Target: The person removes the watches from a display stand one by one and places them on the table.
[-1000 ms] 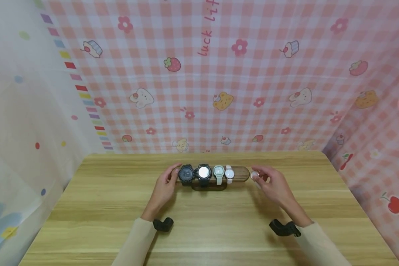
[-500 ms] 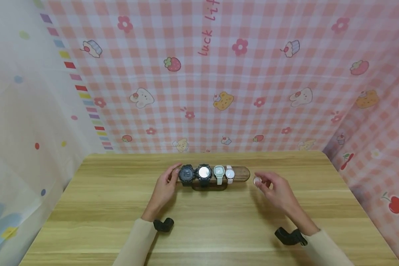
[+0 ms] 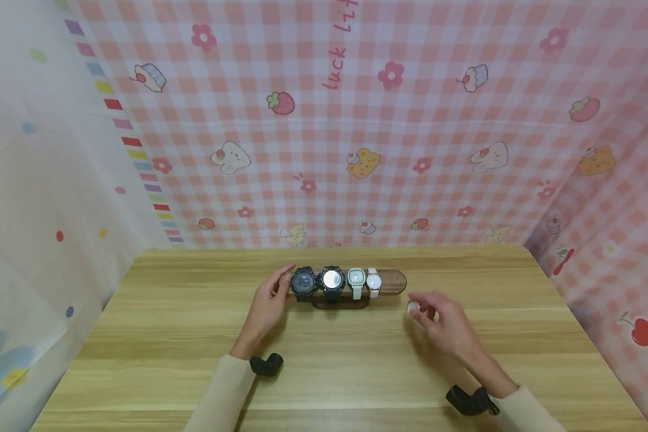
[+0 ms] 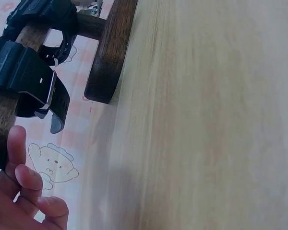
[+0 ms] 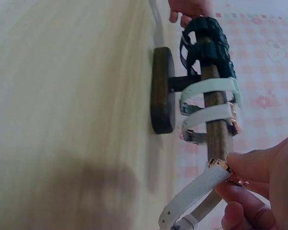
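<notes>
A wooden watch stand (image 3: 394, 282) on the table carries several watches on its bar. From the left come a black watch (image 3: 303, 283), another black watch with a bright glare on its face (image 3: 332, 279), a mint square watch (image 3: 356, 277) and a white-strapped watch (image 3: 374, 281). My left hand (image 3: 267, 305) grips the bar's left end, fingers bent against it in the left wrist view. Off the bar's right end, my right hand (image 3: 447, 321) pinches a wristwatch (image 5: 194, 194) by its rose-gold case. Its pale strap hangs in a closed loop, seen in the right wrist view.
The stand's dark foot (image 4: 110, 57) rests on the wood-grain table (image 3: 324, 366). Behind the table hangs a pink checked cloth (image 3: 324, 150), with more patterned cloth at both sides. Each wrist wears a black camera mount (image 3: 267, 364).
My right hand has drawn back toward the table's near side with the wristwatch, away from the bar's end. My left hand and the stand stay where they were.
</notes>
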Demonstrator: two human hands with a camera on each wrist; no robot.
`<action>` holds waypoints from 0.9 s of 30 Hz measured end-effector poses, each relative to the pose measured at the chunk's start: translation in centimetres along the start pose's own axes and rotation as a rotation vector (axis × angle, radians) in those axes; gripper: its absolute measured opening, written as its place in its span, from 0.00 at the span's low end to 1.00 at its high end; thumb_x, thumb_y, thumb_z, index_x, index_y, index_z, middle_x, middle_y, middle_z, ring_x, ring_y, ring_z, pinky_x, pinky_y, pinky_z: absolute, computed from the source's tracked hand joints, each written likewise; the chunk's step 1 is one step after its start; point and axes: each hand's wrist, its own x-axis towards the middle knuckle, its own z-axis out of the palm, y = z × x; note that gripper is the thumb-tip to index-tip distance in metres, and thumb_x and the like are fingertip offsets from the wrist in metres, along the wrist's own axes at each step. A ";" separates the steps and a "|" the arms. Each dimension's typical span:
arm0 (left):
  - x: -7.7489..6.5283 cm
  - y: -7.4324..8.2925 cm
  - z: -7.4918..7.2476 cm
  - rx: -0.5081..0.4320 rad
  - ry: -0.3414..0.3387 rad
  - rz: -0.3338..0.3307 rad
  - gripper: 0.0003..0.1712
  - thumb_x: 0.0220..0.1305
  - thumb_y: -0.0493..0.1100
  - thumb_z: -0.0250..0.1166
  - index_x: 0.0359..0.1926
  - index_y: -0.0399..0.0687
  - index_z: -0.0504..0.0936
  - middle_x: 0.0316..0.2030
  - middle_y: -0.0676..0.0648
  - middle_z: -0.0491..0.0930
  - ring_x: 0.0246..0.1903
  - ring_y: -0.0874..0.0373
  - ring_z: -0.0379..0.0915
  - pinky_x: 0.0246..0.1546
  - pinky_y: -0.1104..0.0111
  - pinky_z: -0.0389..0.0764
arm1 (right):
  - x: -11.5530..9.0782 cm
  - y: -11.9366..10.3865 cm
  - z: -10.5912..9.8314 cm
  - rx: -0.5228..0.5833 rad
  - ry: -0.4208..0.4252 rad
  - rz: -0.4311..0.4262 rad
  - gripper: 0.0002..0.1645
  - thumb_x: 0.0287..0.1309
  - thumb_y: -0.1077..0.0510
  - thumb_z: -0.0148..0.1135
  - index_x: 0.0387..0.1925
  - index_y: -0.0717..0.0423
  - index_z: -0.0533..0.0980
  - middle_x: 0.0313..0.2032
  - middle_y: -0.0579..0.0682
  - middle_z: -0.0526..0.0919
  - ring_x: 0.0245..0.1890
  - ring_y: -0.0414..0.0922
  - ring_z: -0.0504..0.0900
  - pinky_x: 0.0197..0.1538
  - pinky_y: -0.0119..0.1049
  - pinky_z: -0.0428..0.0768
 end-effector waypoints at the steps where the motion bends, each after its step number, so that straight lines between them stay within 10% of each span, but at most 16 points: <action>1: -0.1 0.3 -0.1 0.002 0.000 0.004 0.20 0.78 0.39 0.49 0.65 0.41 0.74 0.33 0.35 0.77 0.29 0.62 0.71 0.35 0.67 0.79 | -0.1 0.0 0.2 0.005 0.000 -0.001 0.15 0.55 0.69 0.69 0.46 0.65 0.83 0.28 0.45 0.79 0.28 0.36 0.72 0.29 0.29 0.71; 12: -0.3 0.5 -0.2 -0.010 0.008 0.018 0.20 0.77 0.39 0.50 0.65 0.43 0.75 0.32 0.30 0.76 0.30 0.48 0.74 0.33 0.72 0.76 | -1.4 -0.4 2.2 0.045 -0.079 0.083 0.16 0.57 0.66 0.69 0.48 0.66 0.82 0.29 0.44 0.79 0.27 0.35 0.73 0.30 0.28 0.75; 19: -0.3 0.4 0.0 -0.016 0.011 0.021 0.20 0.77 0.38 0.50 0.66 0.44 0.74 0.32 0.34 0.77 0.29 0.57 0.73 0.33 0.72 0.76 | -1.8 -0.3 2.8 0.044 -0.087 0.080 0.15 0.57 0.66 0.70 0.47 0.64 0.83 0.27 0.42 0.78 0.27 0.34 0.71 0.31 0.29 0.73; 27: -0.3 0.4 0.1 -0.033 0.007 0.015 0.21 0.78 0.39 0.50 0.66 0.44 0.74 0.32 0.28 0.75 0.33 0.36 0.73 0.31 0.73 0.74 | -2.2 -0.2 3.4 0.042 -0.120 0.128 0.15 0.56 0.66 0.69 0.47 0.64 0.83 0.28 0.43 0.79 0.28 0.35 0.73 0.33 0.30 0.75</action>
